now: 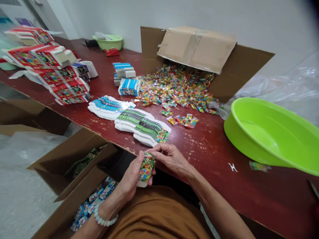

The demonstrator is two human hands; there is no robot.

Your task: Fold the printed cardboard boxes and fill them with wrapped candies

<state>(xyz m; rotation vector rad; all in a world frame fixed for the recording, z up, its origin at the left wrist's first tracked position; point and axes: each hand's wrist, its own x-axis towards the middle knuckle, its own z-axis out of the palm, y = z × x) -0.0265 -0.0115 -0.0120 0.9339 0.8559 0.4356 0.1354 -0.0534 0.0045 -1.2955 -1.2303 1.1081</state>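
Observation:
My left hand (134,172) is wrapped round a small green printed candy box (146,169), held upright near the table's front edge. A pale flap sticks out at the box's lower end. At its top, the fingers of my right hand (171,158) are pinched together on the upper edge; whether a flap is between them I cannot make out. Just beyond my hands lies a fanned row of flat green cartons (147,124), with a row of blue cartons (109,106) behind it. Several small candy packets (183,120) lie loose on the table.
A tipped cardboard box (196,49) spills a heap of candy packets (171,86). At right stands a green basin (269,139); at left, stacked red cartons (50,63). Below the table edge, open boxes hold blue packs (94,202) and green packs (87,159).

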